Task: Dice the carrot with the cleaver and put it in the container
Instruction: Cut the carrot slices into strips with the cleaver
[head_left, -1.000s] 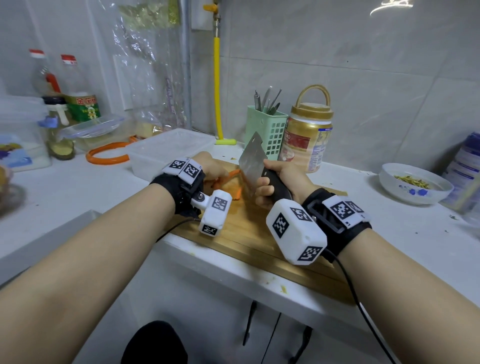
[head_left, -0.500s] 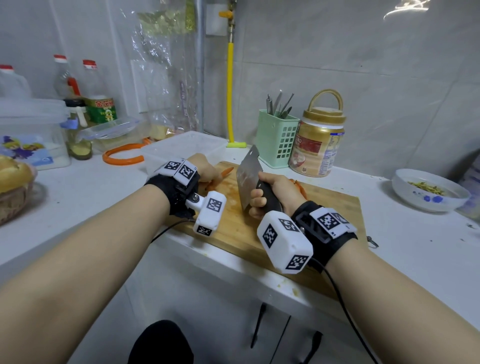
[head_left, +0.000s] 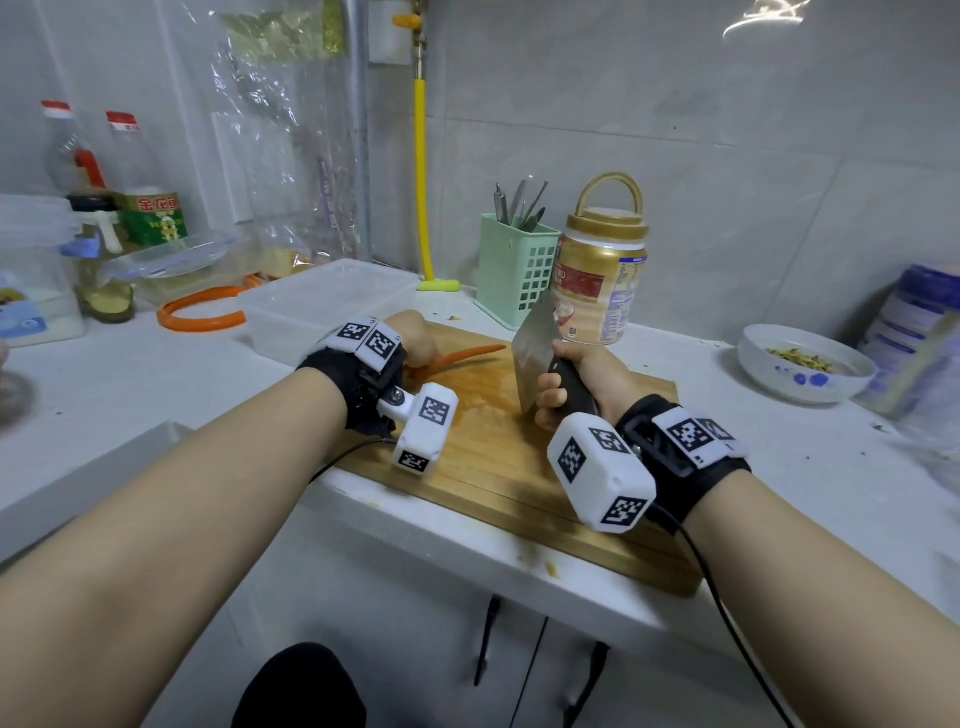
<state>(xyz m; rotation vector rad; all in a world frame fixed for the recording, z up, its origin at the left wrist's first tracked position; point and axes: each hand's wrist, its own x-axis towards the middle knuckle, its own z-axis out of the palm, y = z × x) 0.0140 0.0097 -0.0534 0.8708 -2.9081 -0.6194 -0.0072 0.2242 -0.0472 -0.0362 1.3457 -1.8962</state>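
A white tabletop (head_left: 810, 467) runs along the tiled wall, and a wooden cutting board (head_left: 483, 457) lies at its front edge. Behind the board's left corner sits a clear plastic container (head_left: 327, 306); a green utensil basket (head_left: 514, 270) and a gold-lidded jar (head_left: 597, 280) stand behind the board, and a white bowl (head_left: 805, 364) sits off to the right. The right hand (head_left: 587, 379) has its fingers clenched round the cleaver (head_left: 535, 353) handle, blade held above the board. The left hand (head_left: 415, 343) rests on the thick end of the carrot (head_left: 462, 355), which lies on the board; its fingers are hidden, so I cannot tell their grasp.
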